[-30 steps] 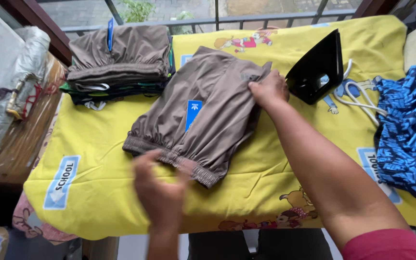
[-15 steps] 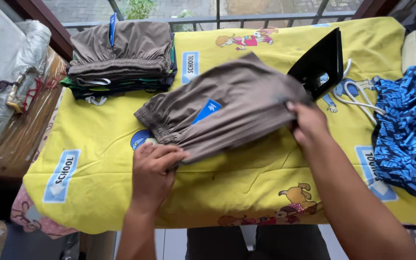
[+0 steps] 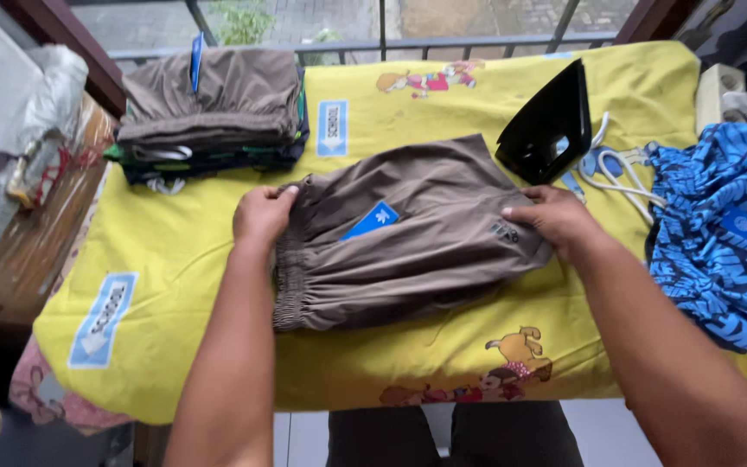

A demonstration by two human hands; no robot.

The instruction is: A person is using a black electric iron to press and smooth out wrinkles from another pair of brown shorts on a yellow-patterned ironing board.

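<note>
A pair of brown shorts with a blue tag lies folded on the yellow cloth-covered table, elastic waistband to the left. My left hand grips the waistband's upper corner. My right hand pinches the right edge of the shorts, close to a small printed mark on the fabric.
A stack of folded clothes, brown on top, sits at the back left. A black iron stands on end at the back right beside its white cord. Blue patterned fabric lies at the right. A railing runs behind.
The shorts were turned and lowered flat onto the table, waistband now at the left. My left hand moved to the waistband, my right hand to the right edge.
</note>
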